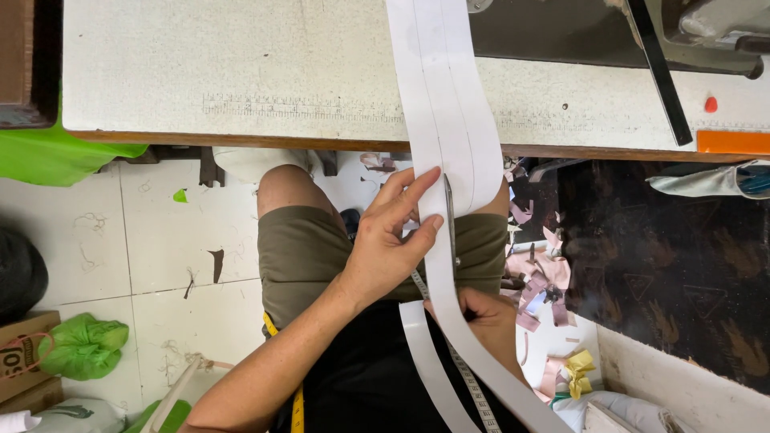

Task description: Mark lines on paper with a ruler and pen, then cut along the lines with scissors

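Observation:
A long white strip of fabric or paper (449, 104) with faint lengthwise lines hangs from the worktable (241, 80) down over my lap. My left hand (389, 236) pinches its left edge just below the table edge, fingers spread on the strip. My right hand (485, 321) sits lower, partly hidden behind the strip, gripping scissors (450, 216) whose blades run up along the strip. A cut-off white strip (433, 369) hangs beside the main one, over a measuring tape (469, 385).
A sewing machine base (609, 32) and an orange ruler (731, 142) sit at the table's right. Pink and dark fabric scraps (545, 281) litter the floor to the right. Green bags (80, 345) and a cardboard box (20, 353) stand at left.

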